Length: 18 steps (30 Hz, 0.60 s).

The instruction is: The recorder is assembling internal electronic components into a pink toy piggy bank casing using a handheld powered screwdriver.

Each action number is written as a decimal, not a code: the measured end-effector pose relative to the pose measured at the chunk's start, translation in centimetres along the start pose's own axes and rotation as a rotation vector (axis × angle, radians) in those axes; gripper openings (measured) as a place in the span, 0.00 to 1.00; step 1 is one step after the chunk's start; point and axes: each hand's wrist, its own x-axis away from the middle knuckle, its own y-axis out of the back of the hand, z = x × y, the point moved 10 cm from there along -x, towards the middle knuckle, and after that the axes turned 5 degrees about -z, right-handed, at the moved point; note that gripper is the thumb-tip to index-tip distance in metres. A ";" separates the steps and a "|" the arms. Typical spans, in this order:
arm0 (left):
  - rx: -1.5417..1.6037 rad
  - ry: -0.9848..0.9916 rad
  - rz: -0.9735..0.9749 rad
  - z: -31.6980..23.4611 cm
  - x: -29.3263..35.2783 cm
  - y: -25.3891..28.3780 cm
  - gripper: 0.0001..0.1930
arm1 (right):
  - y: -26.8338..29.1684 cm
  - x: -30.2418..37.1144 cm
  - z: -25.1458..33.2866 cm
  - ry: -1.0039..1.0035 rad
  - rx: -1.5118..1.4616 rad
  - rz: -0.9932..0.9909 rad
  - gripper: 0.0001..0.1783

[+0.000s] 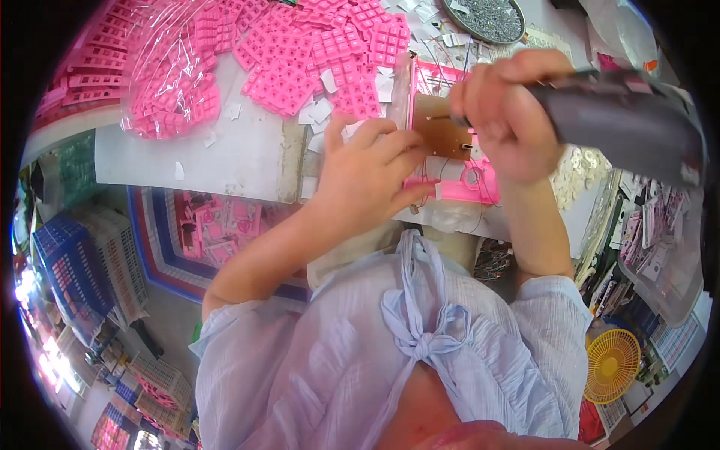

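Observation:
A pink plastic housing (459, 190) lies on the worktable in front of me, with a brown circuit board (444, 140) and thin wires inside it. My left hand (373, 161) rests at the housing's left edge, its fingers apart and its thumb along the near side. Over the right part of the housing, my right hand (514, 112) is wrapped round a dark grey power screwdriver (615, 116). The tool's thin tip points left above the board, and the tool is slightly blurred. Whether the tip touches a screw, I cannot tell.
Pink keypad pieces (330, 52) are heaped at the back, beside a clear bag (171, 82) of more. A round tray (461, 34) of small metal screws stands back right. White small parts (579, 176) lie right. A blue crate (150, 251) sits below left, a yellow basket (613, 365) lower right.

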 end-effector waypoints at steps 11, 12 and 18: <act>0.026 0.047 0.029 0.4 0.8 -0.8 0.18 | -1.2 -0.5 -3.5 -0.029 0.162 0.044 0.07; 0.020 0.039 0.028 0.3 0.8 -0.8 0.20 | -1.5 -0.3 -3.2 -0.013 0.279 0.035 0.08; 0.181 0.124 -0.080 -0.5 2.3 -0.3 0.33 | 0.0 0.0 -3.5 -0.101 0.098 -0.014 0.09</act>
